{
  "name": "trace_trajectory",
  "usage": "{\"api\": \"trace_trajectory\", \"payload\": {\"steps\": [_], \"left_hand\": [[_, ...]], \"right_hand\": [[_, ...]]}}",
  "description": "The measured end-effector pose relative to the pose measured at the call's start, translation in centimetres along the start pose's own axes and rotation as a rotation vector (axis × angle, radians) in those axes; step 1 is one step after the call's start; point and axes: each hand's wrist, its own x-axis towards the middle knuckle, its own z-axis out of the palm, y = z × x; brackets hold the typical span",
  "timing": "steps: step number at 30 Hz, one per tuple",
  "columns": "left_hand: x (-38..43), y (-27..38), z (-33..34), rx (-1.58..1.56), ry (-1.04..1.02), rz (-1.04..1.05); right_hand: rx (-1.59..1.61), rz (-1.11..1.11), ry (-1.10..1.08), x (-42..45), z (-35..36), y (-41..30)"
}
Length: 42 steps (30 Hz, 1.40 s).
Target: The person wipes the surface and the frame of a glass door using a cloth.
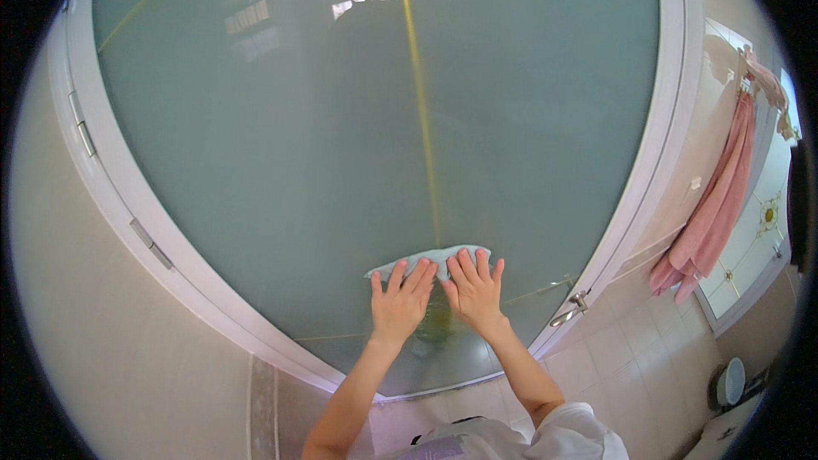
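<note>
A light blue cloth [409, 262] lies flat against the frosted glass panel [287, 160] of a door with a white frame. My left hand [401, 306] presses on the cloth's left part with fingers spread. On its right part rests my right hand [475, 291], fingers also spread, palm towards the glass. Both hands are side by side, with a small gap between them. A yellow line runs down the glass to the cloth's upper edge, and a yellowish patterned patch [436, 322] shows below, between my wrists.
A metal door handle [571, 308] sits at the lower right of the frame, hinges [151, 244] at the left. Pink towels [716, 211] hang on the right wall. Beyond are another decorated glass door [735, 275], a tiled floor [613, 364] and a light blue basin [730, 382].
</note>
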Motion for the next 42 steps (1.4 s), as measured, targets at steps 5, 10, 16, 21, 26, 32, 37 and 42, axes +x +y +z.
{"api": "trace_trajectory", "payload": {"steps": [5,10,16,21,26,32,37,42], "left_hand": [[2.4,0.1,-0.7,0.034,0.101,-0.012],[4.2,0.0,-1.7,0.04,0.115,0.011],[5.6,-0.6,-2.5,0.035,0.131,0.01],[5.5,-0.7,-2.6,0.053,0.125,0.0],[5.0,-0.4,-2.5,0.023,0.11,0.017],[2.7,0.1,-1.1,0.042,0.027,0.0],[0.7,0.6,0.7,0.027,0.071,0.032],[-0.4,1.3,1.6,-0.016,0.059,0.045]], "right_hand": [[0.014,0.006,0.047,2.2,-1.4,1.4],[-0.019,-0.008,0.029,4.0,-2.9,2.8],[-0.028,-0.046,0.057,5.8,-4.2,3.6],[-0.045,-0.083,0.041,5.9,-4.1,3.8],[-0.034,-0.088,0.046,5.2,-3.9,4.2],[-0.001,-0.088,0.038,2.6,-2.3,4.2],[-0.017,-0.139,0.017,0.2,-1.4,3.9],[-0.012,-0.073,-0.008,-1.6,-0.5,3.5]]}}
